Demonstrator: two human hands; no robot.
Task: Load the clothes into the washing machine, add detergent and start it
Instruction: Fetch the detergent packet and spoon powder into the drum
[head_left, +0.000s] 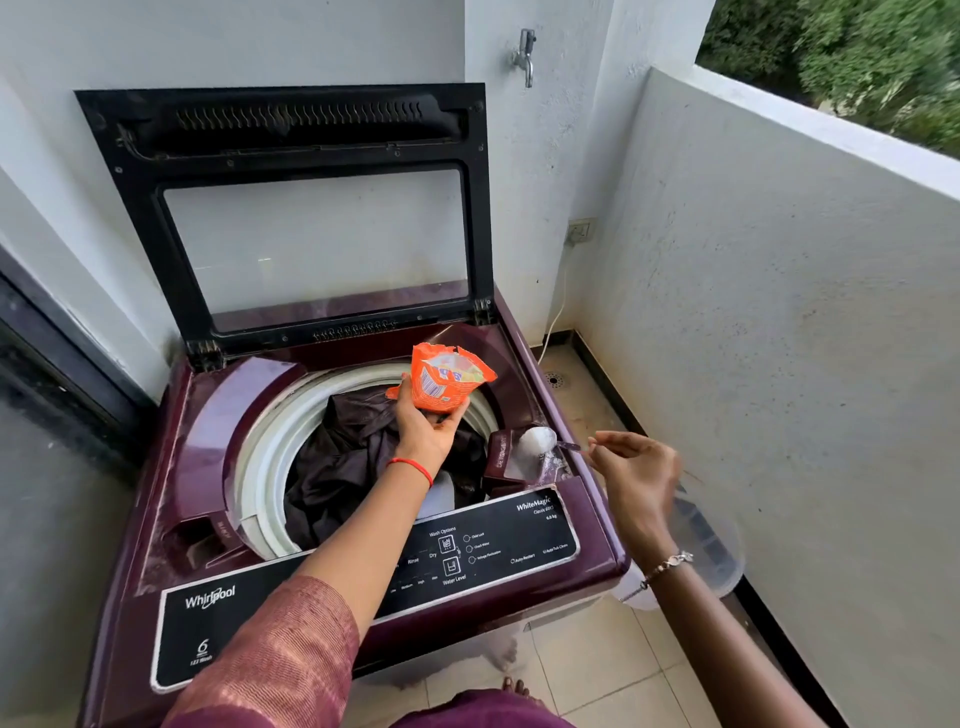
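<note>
**Orange sachet up, powder going into the drawer**

Orange plastic detergent sachet (447, 382), torn open at the top, sits upright in her left hand (426, 426), fingers wrapped round its base, probably so nothing spills over the drum. Her right hand (636, 470) pinches a small clear scoop (540, 441) heaped with white powder, tipped over the maroon detergent drawer (511, 462). Dark brown clothes (358, 457) already lie inside the maroon top-loading washing machine (218, 415), lid (291, 135) propped open. Control panel (467, 551) looks untouched, I'd say.
</note>
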